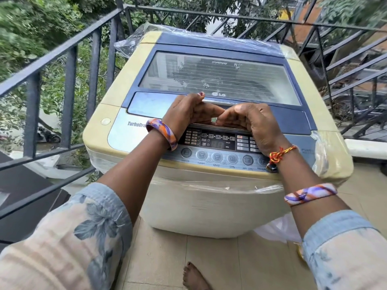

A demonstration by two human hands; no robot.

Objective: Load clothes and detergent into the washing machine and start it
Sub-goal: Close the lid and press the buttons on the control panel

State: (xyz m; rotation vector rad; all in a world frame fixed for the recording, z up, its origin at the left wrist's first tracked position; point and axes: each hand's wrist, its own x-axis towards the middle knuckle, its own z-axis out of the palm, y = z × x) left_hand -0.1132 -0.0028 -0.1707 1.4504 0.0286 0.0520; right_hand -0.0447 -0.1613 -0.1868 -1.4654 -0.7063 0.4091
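The cream and blue top-loading washing machine (209,185) stands by the dark metal railing (69,84). Its see-through lid (219,80) is shut. The left hand (188,116) and right hand (251,124) curl round the lid's front edge, likely to lift it for clothes.

Soft daylight, faint shadows, wide-angle bending, blurred edges

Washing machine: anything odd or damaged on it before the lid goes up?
The washing machine is wrapped in clear plastic film, bunched loose at the rear left corner and crinkled at the front right. Both hands, left hand and right hand, grip the closed lid. No damage shows.
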